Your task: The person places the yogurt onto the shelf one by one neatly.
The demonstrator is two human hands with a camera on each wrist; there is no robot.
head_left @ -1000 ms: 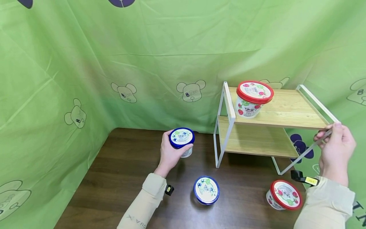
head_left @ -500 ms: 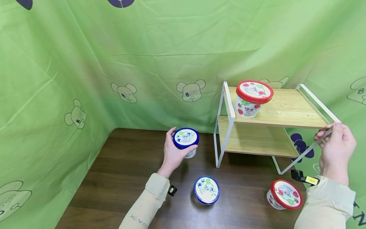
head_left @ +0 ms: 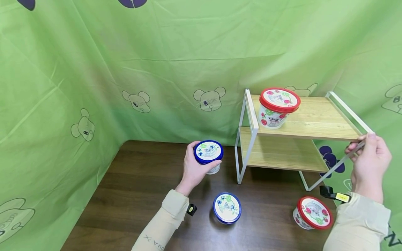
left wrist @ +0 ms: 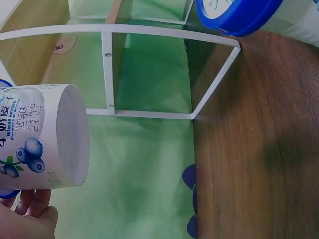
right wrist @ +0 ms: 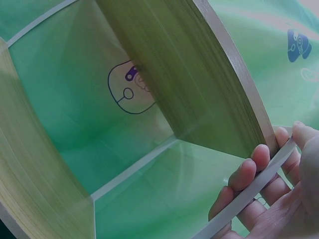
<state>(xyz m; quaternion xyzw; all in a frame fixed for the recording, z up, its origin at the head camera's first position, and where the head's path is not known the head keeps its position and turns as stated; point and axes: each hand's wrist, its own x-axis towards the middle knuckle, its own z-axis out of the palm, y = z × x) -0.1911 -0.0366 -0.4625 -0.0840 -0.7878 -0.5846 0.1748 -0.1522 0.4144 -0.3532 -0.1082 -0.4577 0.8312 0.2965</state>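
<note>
My left hand (head_left: 195, 171) grips a blue-lidded tub (head_left: 208, 152) with blueberries printed on it, raised above the table left of the shelf rack. In the left wrist view that tub (left wrist: 45, 134) shows its label and base. At the right, my right hand (head_left: 370, 162) holds the front corner of the rack's white metal frame (head_left: 340, 161), fingers curled round the bar. On the rack's upper wooden board (head_left: 326, 115) stands a red-lidded tub (head_left: 276, 111) with strawberry-like prints, at its left end. The lower board (head_left: 282, 153) sits beneath it.
A second blue-lidded tub (head_left: 227, 208) stands on the dark wooden table (head_left: 135, 195), in front of the rack. Another red-lidded tub (head_left: 314, 212) rests near my right forearm. Green cloth (head_left: 157, 52) with printed bear heads hangs behind and at the sides.
My left hand has moved a little to the right with the blue-lidded tub, closer to the rack. The right hand stays on the frame, and the other tubs have not moved.
</note>
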